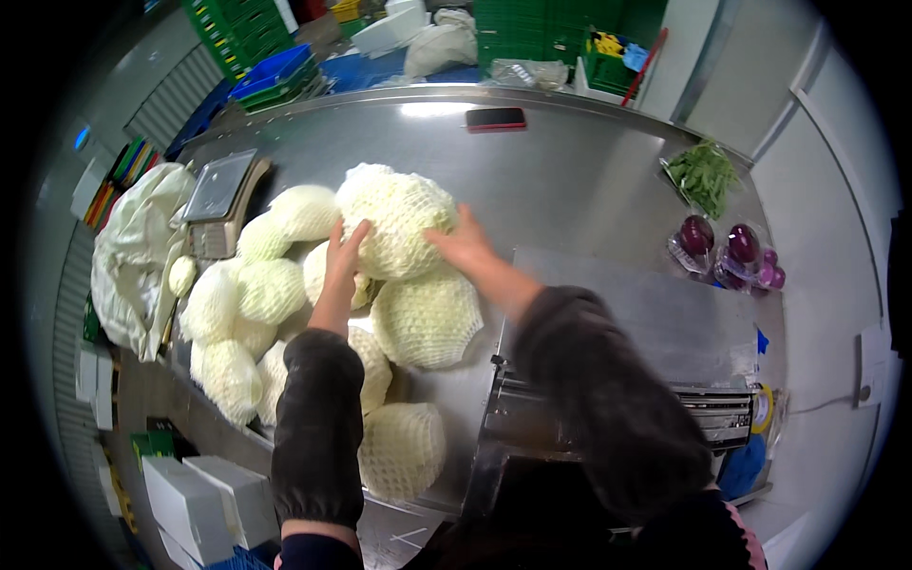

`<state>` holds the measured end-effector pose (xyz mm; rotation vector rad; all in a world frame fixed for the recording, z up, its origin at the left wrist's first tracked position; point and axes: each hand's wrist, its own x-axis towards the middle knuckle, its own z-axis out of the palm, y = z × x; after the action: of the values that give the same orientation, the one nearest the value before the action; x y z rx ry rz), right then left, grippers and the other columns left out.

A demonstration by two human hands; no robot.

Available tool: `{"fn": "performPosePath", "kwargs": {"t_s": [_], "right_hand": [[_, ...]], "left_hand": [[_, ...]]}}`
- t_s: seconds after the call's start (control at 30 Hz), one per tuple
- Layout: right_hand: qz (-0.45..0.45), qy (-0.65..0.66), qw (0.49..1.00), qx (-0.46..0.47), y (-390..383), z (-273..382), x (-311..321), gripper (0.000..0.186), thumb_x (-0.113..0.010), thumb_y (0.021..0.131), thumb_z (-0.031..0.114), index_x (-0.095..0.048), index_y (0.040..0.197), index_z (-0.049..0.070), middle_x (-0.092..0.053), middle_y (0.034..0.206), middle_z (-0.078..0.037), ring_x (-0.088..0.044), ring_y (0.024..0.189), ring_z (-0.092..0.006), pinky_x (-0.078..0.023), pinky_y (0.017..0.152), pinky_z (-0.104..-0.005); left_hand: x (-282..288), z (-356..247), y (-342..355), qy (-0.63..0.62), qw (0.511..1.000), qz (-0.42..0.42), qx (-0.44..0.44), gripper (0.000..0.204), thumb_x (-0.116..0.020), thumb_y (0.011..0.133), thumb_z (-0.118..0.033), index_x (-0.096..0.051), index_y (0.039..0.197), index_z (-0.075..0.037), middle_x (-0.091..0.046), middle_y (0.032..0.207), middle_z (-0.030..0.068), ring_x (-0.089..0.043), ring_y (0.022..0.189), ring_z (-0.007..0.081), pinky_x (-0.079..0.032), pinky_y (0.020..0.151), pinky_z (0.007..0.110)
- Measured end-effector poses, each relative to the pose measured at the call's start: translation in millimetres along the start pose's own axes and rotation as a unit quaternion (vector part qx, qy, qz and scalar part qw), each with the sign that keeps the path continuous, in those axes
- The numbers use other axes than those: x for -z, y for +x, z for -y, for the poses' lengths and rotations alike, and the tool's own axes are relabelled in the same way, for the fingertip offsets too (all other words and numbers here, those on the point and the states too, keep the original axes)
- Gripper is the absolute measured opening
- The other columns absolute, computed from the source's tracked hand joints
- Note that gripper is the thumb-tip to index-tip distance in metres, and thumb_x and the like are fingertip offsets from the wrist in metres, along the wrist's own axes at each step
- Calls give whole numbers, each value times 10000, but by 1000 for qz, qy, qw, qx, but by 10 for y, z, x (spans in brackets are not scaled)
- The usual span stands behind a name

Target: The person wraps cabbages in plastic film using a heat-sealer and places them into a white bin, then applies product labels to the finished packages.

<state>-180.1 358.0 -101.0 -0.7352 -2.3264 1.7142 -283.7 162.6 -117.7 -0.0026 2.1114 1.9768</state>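
Both hands grasp a pale round item in white foam netting [393, 207], high in a pile: my left hand [345, 249] at its left, my right hand [454, 239] at its right. What is under the netting looks pale yellow-green; I cannot tell exactly what it is. More netted pieces [425, 323] of the same kind lie beneath and around my hands, spreading across the left half of the steel table [579, 171].
A scale [221, 190] and white sack [133, 256] sit left; a phone [495, 119] behind; bagged leafy greens [700, 179] and packed purple produce [742, 244] right. A packing machine [708, 416] is near right, green crates [231, 28] beyond the table, white boxes [190, 513] lower left.
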Motion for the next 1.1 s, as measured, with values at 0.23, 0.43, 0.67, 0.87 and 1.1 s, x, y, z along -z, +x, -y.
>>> {"fn": "performPosePath", "kwargs": {"t_s": [0.23, 0.43, 0.67, 0.87, 1.1], "right_hand": [[-38, -12, 999, 37, -457, 280, 388, 961, -801, 683, 357, -299, 1400, -39, -514, 1288, -252, -510, 1210, -323, -416, 1003, -360], [-87, 3, 996, 31, -1934, 179, 2186, 850, -759, 777, 303, -331, 1404, -78, -518, 1300, -251, -560, 1148, -285, -457, 958, -348], [-121, 8, 992, -30, -2661, -632, 3283, 759, -719, 815, 367, -415, 1355, -71, -602, 1196, -190, -616, 1001, -198, -478, 868, -300], [-126, -207, 966, 87, -3258, -927, 3781, 584, -683, 847, 303, -459, 1352, 114, -547, 1286, -132, -630, 949, -242, -515, 723, -325], [70, -515, 820, 241, -3708, -1146, 4163, 418, -645, 796, 116, -583, 1204, 180, -560, 1301, -14, -662, 771, -209, -521, 627, -320]], "left_hand": [[-185, -441, -679, -45, 990, 22, -134, 713, -707, 845, -215, -332, 1417, -14, -493, 1286, 131, -548, 1101, 212, -448, 935, 337], [-1072, -1049, -2282, 16, 958, 253, -138, 624, -645, 862, -125, -358, 1408, -33, -514, 1268, 166, -553, 1127, 239, -482, 922, 347], [-2169, -447, -2822, 46, 912, 399, -77, 753, -725, 815, -234, -340, 1421, -6, -535, 1256, 170, -578, 1020, 202, -489, 816, 308], [-1558, -498, -2739, 276, 825, 374, -322, 611, -698, 823, -133, -443, 1370, -41, -524, 1301, 163, -602, 1000, 280, -518, 808, 340], [-1566, -596, -2941, 494, 474, 405, -605, 417, -645, 770, -188, -609, 1185, -166, -501, 1326, 85, -472, 1159, 268, -346, 1017, 464]]}}
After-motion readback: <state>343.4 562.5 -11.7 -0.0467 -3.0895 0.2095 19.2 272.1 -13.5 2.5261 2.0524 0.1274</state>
